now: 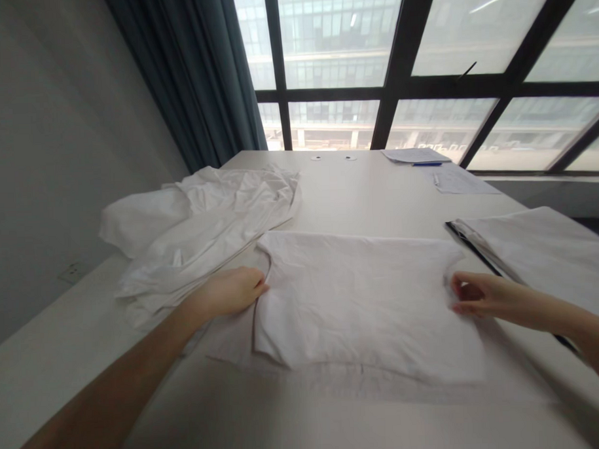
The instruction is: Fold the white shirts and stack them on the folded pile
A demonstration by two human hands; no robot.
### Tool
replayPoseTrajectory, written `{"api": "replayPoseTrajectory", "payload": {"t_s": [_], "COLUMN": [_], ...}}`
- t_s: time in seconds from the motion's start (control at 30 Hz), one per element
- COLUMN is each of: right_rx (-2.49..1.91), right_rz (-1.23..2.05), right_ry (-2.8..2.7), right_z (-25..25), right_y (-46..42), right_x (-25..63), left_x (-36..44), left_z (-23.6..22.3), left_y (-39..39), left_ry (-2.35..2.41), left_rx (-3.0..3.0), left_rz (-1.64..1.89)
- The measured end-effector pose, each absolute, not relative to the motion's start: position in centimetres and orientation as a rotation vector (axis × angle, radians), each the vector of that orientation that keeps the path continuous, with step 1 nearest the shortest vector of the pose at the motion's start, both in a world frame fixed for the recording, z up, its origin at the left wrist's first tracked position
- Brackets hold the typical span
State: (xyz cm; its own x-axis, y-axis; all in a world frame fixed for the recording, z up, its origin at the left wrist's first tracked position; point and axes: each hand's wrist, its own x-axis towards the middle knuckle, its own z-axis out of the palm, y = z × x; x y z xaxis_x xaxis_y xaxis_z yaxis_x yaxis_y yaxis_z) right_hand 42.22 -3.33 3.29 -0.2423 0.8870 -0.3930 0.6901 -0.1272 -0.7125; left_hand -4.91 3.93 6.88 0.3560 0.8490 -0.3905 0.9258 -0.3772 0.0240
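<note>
The left hand (228, 292) lies with its fingers drawn together at the left edge of a folded white cotton garment (361, 301) — whether they pinch the cloth or only touch it, the view cannot settle. The right hand (483, 295) sits at the opposite edge, its fingers curled into a narrow shape, and any grip on the fabric is just as hard to call. The garment lies flat on a white table (337, 190), its upper layer shorter than the layer beneath. Just left of it, a crumpled white cloth (201, 234) nearly reaches the garment, so a wide sweep of the left hand could catch that cloth and drag it across the fold. To the right, a dark-edged stack of white sheets (541, 255) lies near the right hand, where a careless reach could knock it. An uneven pull from either side could skew the layers — or slide the smooth cloth out of square.
</note>
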Motion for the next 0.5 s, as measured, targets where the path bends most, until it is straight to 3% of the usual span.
{"api": "replayPoseTrajectory", "payload": {"t_s": [0.27, 0.5], "right_rx": [-1.7, -1.625], "right_rz": [1.555, 1.557], "right_ry": [-2.128, -2.328], "right_z": [5.7, 6.4], "right_y": [-4.6, -4.6], "right_x": [40.9, 40.4], "left_x": [-5.1, -5.3], "left_z": [8.9, 8.4], "left_y": [3.0, 3.0], "left_ry": [1.439, 1.399], "left_rx": [2.126, 1.938], "left_rz": [-0.462, -0.402]}}
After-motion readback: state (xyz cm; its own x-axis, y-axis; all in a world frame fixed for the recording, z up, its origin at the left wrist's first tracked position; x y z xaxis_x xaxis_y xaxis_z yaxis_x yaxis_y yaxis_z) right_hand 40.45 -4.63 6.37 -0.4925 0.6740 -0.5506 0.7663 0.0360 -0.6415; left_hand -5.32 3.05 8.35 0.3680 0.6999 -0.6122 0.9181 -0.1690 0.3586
